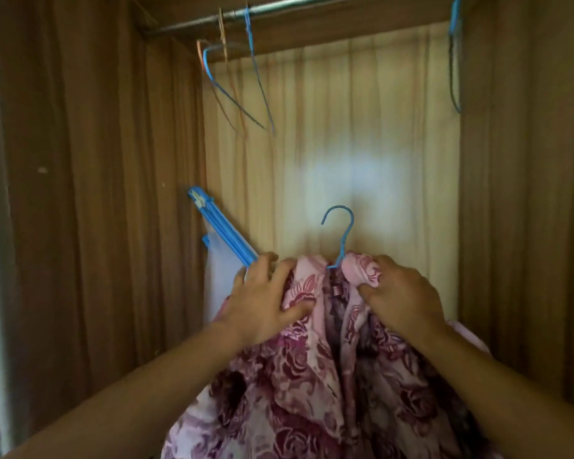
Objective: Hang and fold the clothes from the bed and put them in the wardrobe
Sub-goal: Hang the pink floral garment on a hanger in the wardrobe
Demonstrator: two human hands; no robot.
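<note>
We are looking into the open wardrobe (96,193), and both hands are working at chest height on a pink floral garment (312,376). The garment is draping over a blue hanger (340,233), whose hook is rising free between the two hands, well below the metal rail (279,14) and not touching it.

The left hand (269,299) is gripping the garment's left shoulder. Its fingers are spreading apart and curling over the top fold, while the thumb is pressing into the cloth on the near side, so the fabric is lying between thumb and fingers.

The right hand (401,293) is pinching a bunched roll of the same cloth just beside the hanger's neck. The roll is bulging out past the thumb and the curled fingers, which are clamping tightly on it. We cannot tell whether either hand is also touching the hanger's arms under the cloth.

The rest of the garment is hanging down in loose folds between the forearms.

Empty wire hangers (246,87) are dangling from the rail at the upper left, and another (454,61) is hanging at the far right. A blue folded plastic frame (222,223) is leaning in the back left corner, just behind the left fingertips, with a pale cloth (219,276) beneath it. A cream pleated curtain (362,127) is forming the back.
</note>
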